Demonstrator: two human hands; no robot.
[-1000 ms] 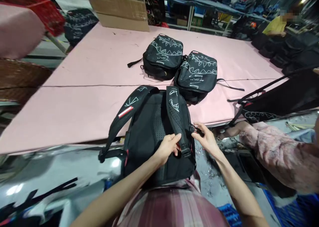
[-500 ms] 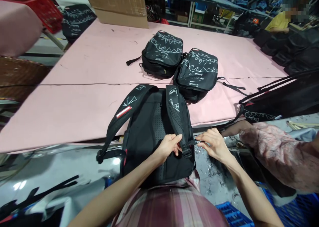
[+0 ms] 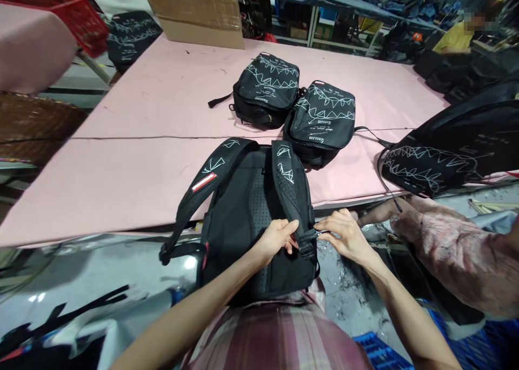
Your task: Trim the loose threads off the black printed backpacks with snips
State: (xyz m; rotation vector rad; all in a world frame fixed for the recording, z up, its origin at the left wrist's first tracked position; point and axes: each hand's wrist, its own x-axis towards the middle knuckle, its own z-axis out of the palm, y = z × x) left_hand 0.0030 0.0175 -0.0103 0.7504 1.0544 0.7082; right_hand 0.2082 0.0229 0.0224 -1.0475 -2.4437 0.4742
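Head view: black backpack is seen at lower centre of frame; padded shoulder strap is pinched by left hand, thin dark piece by right hand. Judged light, soft-bodied; best grasped by strap padding.

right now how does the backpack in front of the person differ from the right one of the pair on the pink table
The near backpack shows its back panel and shoulder straps; the right table backpack shows its front.
The left hand holds a strap of the near backpack; no hand touches the right table backpack.
The near backpack extends past the table's edge; the right table backpack doesn't.
Both are black with white markings.
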